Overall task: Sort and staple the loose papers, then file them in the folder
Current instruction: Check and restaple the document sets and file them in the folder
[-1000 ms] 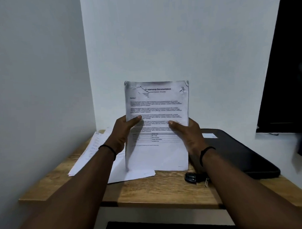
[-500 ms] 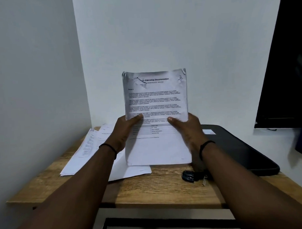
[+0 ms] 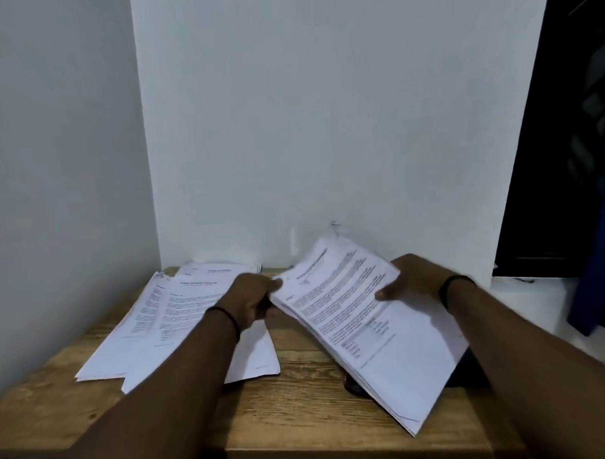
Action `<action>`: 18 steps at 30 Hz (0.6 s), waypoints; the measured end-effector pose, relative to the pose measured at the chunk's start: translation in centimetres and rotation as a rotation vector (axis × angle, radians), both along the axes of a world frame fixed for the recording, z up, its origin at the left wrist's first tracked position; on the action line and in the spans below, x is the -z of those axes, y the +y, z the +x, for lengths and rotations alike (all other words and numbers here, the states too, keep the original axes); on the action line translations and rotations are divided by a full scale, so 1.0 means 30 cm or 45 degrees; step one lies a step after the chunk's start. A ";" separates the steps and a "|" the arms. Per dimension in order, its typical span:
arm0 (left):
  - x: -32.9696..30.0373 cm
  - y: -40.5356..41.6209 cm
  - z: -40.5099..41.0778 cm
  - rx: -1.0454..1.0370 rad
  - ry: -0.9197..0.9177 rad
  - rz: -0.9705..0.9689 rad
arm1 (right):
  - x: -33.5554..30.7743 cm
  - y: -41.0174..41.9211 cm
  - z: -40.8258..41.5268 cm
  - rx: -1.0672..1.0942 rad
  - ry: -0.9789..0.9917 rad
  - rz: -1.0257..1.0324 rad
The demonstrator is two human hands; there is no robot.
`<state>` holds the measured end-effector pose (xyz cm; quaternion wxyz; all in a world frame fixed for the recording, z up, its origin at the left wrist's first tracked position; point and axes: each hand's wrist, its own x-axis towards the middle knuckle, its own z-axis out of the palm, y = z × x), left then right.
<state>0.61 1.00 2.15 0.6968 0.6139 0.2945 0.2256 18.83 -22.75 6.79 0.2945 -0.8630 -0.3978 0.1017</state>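
I have the printed stack (image 3: 362, 326) pinched between both hands, left hand (image 3: 253, 298) gripping its far-left corner and right hand (image 3: 411, 282) its right edge (thumb on top), long axis slanting from the left hand toward my near right.

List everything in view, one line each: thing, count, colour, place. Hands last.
held paper stack: one, white with print, tilted above the table's right side
loose papers: several sheets, white with print, spread on the table's left
table: one, wood brown, against the wall
dark object: one, black, mostly hidden under the held stack
wall: white, behind the table
left hand: grips the stack's left edge
right hand: holds the stack's right edge
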 end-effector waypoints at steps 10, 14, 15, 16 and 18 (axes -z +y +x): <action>0.076 0.018 0.026 0.012 0.326 0.067 | 0.235 0.359 -0.160 0.038 -0.411 0.148; 0.063 0.048 0.037 0.107 0.455 0.162 | 0.260 0.412 -0.147 0.003 -0.365 -0.043; 0.068 0.056 0.041 0.107 0.452 0.175 | 0.247 0.426 -0.128 0.011 -0.347 -0.072; 0.079 0.068 0.044 0.109 0.436 0.169 | 0.233 0.454 -0.106 0.008 -0.355 -0.118; 0.106 0.088 0.044 0.118 0.376 0.112 | 0.205 0.506 -0.081 0.003 -0.399 -0.156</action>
